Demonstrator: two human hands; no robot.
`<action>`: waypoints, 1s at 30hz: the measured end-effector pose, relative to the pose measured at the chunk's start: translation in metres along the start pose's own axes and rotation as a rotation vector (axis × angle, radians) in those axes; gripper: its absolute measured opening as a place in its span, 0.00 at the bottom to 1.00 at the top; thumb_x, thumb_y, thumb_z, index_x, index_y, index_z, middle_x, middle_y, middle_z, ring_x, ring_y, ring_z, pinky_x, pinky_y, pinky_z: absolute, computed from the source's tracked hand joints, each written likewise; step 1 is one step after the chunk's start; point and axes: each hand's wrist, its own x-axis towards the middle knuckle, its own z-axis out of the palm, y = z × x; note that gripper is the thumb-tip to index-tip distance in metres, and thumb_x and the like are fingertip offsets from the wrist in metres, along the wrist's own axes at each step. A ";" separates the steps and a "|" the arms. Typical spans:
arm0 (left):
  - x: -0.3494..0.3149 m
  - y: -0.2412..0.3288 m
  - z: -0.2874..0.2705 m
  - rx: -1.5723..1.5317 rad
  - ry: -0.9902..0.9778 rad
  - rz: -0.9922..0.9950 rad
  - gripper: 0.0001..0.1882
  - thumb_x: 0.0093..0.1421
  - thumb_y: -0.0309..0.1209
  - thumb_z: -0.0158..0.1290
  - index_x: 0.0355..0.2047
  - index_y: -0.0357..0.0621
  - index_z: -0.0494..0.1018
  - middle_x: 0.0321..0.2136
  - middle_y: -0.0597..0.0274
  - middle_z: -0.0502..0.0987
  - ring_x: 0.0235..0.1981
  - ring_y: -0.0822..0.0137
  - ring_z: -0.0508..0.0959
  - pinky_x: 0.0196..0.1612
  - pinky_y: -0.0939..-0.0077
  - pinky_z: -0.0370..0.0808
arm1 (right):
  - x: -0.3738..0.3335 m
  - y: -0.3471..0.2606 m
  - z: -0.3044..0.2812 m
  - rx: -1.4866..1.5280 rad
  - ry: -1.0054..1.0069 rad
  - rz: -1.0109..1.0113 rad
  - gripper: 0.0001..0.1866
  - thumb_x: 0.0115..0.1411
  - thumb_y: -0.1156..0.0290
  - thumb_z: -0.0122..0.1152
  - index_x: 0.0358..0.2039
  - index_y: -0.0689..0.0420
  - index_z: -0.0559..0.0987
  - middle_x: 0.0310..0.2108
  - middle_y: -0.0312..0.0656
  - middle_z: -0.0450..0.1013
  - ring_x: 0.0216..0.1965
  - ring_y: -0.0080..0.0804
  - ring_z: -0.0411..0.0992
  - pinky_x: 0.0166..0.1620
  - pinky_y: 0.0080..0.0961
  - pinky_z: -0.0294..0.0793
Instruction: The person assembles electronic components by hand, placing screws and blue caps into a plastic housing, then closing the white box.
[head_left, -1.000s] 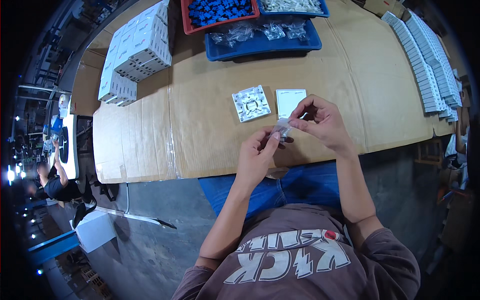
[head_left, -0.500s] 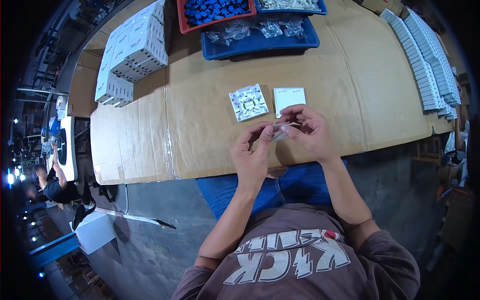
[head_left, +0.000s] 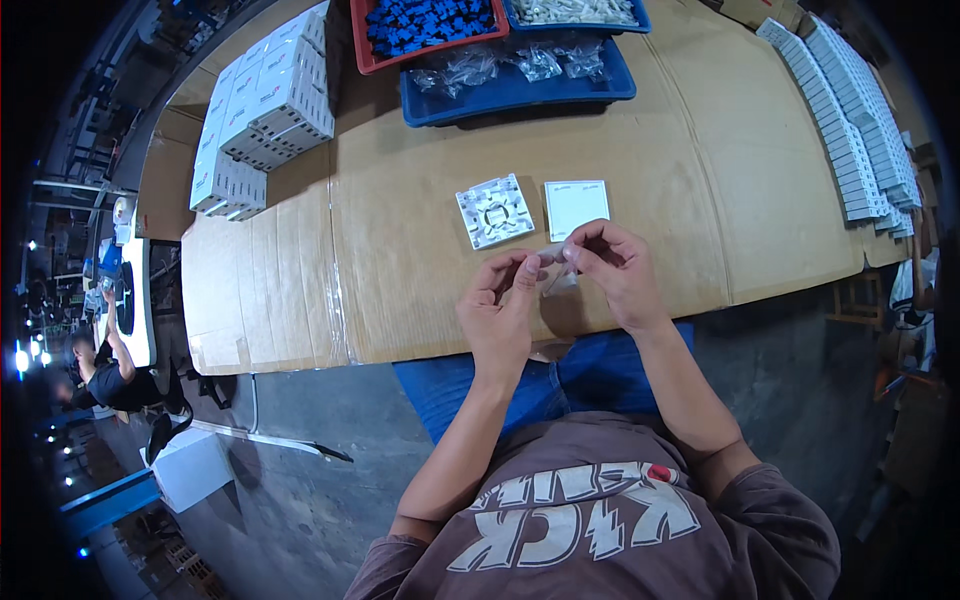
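A small clear plastic bag [head_left: 561,281] hangs between my two hands, above the table's near edge. My left hand [head_left: 502,305] pinches one top corner with thumb and forefinger. The other top corner is pinched by my right hand [head_left: 618,272]. What the bag contains is too small to make out. Just beyond my hands lies a white square plastic housing [head_left: 496,212], its moulded inside facing up, with a round ring in the middle. To its right is a flat white square cover [head_left: 576,208], partly behind my right fingers.
A blue tray [head_left: 520,108] of clear bags stands at the back, below a red tray [head_left: 362,50] of blue parts and a blue tray [head_left: 645,22] of white parts. White boxes [head_left: 270,100] are stacked left, white units [head_left: 850,130] right. Cardboard [head_left: 420,290] covers the table.
My fingers have drawn slightly apart and the bag now hangs lower and more visibly between them. The housing and cover have stayed in place on the table.
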 end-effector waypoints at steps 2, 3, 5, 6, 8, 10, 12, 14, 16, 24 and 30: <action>0.001 -0.003 -0.001 -0.013 0.009 0.004 0.09 0.70 0.28 0.59 0.45 0.33 0.78 0.40 0.56 0.85 0.40 0.71 0.83 0.47 0.78 0.78 | 0.001 0.000 0.003 0.038 0.000 -0.016 0.06 0.66 0.76 0.67 0.42 0.62 0.81 0.37 0.32 0.78 0.40 0.16 0.75 0.43 0.16 0.74; 0.001 -0.005 -0.001 -0.027 0.017 0.012 0.09 0.70 0.28 0.59 0.45 0.33 0.78 0.40 0.56 0.85 0.39 0.71 0.83 0.47 0.78 0.78 | -0.002 0.001 0.004 0.038 0.001 -0.014 0.06 0.66 0.76 0.67 0.42 0.62 0.81 0.37 0.32 0.78 0.40 0.16 0.75 0.43 0.16 0.74; 0.001 -0.008 -0.002 -0.026 0.015 0.028 0.09 0.70 0.28 0.59 0.45 0.33 0.78 0.40 0.56 0.85 0.39 0.71 0.83 0.47 0.77 0.78 | -0.001 0.004 0.004 0.039 -0.022 -0.012 0.06 0.66 0.77 0.67 0.42 0.62 0.81 0.38 0.32 0.78 0.40 0.16 0.74 0.42 0.16 0.73; 0.002 -0.009 -0.002 -0.024 0.015 0.041 0.09 0.70 0.28 0.59 0.45 0.34 0.78 0.39 0.56 0.85 0.39 0.71 0.83 0.46 0.77 0.79 | 0.001 0.003 0.004 0.037 -0.022 -0.017 0.06 0.66 0.77 0.67 0.42 0.62 0.81 0.38 0.32 0.78 0.40 0.16 0.74 0.42 0.16 0.73; 0.001 -0.009 -0.003 -0.011 0.024 0.036 0.09 0.70 0.28 0.59 0.45 0.34 0.78 0.39 0.57 0.85 0.38 0.72 0.83 0.45 0.77 0.79 | -0.002 0.004 0.004 0.040 -0.033 0.011 0.05 0.66 0.77 0.66 0.42 0.61 0.81 0.38 0.32 0.77 0.40 0.15 0.73 0.42 0.16 0.72; 0.002 -0.008 -0.004 0.003 0.033 0.034 0.09 0.70 0.28 0.60 0.45 0.34 0.78 0.38 0.58 0.85 0.38 0.72 0.83 0.45 0.77 0.79 | 0.000 0.003 0.008 0.056 -0.023 0.017 0.05 0.66 0.77 0.66 0.42 0.61 0.81 0.38 0.32 0.77 0.40 0.15 0.73 0.42 0.16 0.72; 0.001 -0.009 -0.006 0.030 0.045 0.019 0.10 0.70 0.29 0.60 0.45 0.34 0.78 0.37 0.60 0.84 0.38 0.72 0.83 0.44 0.77 0.80 | 0.000 0.003 0.009 0.071 -0.016 0.020 0.05 0.66 0.77 0.66 0.42 0.61 0.81 0.37 0.31 0.77 0.40 0.15 0.73 0.42 0.16 0.72; 0.001 -0.011 -0.007 0.014 0.044 0.000 0.10 0.70 0.29 0.60 0.45 0.34 0.79 0.37 0.61 0.84 0.37 0.72 0.83 0.44 0.77 0.80 | -0.001 0.007 0.009 0.047 -0.006 0.007 0.04 0.66 0.77 0.66 0.41 0.61 0.81 0.36 0.31 0.76 0.39 0.15 0.72 0.42 0.15 0.72; 0.002 -0.011 -0.007 0.000 0.044 -0.027 0.10 0.70 0.30 0.60 0.45 0.34 0.79 0.36 0.61 0.84 0.37 0.72 0.83 0.44 0.76 0.80 | 0.001 0.006 0.011 0.052 0.009 0.011 0.04 0.66 0.77 0.66 0.41 0.60 0.81 0.36 0.31 0.76 0.39 0.15 0.72 0.41 0.15 0.72; 0.003 -0.008 -0.006 0.012 0.046 -0.001 0.10 0.70 0.30 0.60 0.44 0.35 0.79 0.35 0.61 0.84 0.36 0.73 0.82 0.43 0.78 0.80 | 0.000 0.006 0.012 0.054 0.037 0.007 0.05 0.67 0.74 0.65 0.41 0.61 0.81 0.34 0.34 0.79 0.36 0.17 0.73 0.42 0.18 0.72; 0.002 -0.011 -0.009 0.044 0.033 0.014 0.08 0.71 0.29 0.59 0.43 0.35 0.78 0.35 0.62 0.83 0.36 0.74 0.82 0.43 0.78 0.79 | -0.001 0.006 0.013 0.039 0.005 0.015 0.04 0.67 0.77 0.65 0.40 0.61 0.80 0.35 0.31 0.76 0.37 0.14 0.72 0.40 0.15 0.71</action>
